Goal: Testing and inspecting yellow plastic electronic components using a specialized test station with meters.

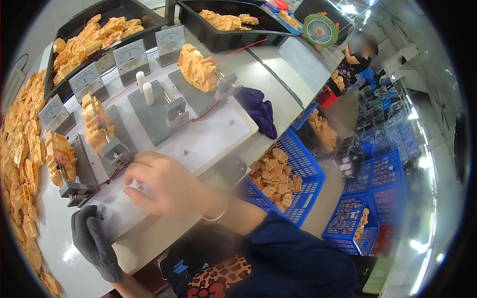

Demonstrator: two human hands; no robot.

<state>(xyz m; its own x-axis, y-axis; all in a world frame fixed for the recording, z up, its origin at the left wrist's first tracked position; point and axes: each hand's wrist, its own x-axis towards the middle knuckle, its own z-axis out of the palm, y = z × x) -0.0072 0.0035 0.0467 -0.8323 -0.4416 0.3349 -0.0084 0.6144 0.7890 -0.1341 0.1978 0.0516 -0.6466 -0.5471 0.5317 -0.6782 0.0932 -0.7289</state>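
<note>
My right hand, bare and with a bangle at the wrist, hovers over the white board. Its fingers are bent, with a gap between thumb and forefinger and nothing seen in it. Closest to it is a metal clamp on a fixture bearing an upright orange plastic housing. My left hand wears a dark grey glove and rests by the board's near left corner, fingers curled together; what they hold, if anything, is hidden. Just beyond it, another orange housing stands on a clamp fixture.
A fixture with two white posts holds no housing; another housing stands beyond. Several analog meters line the back. Housings fill a black tray, the left tabletop and a blue crate. A purple cloth lies right. Another person sits far off.
</note>
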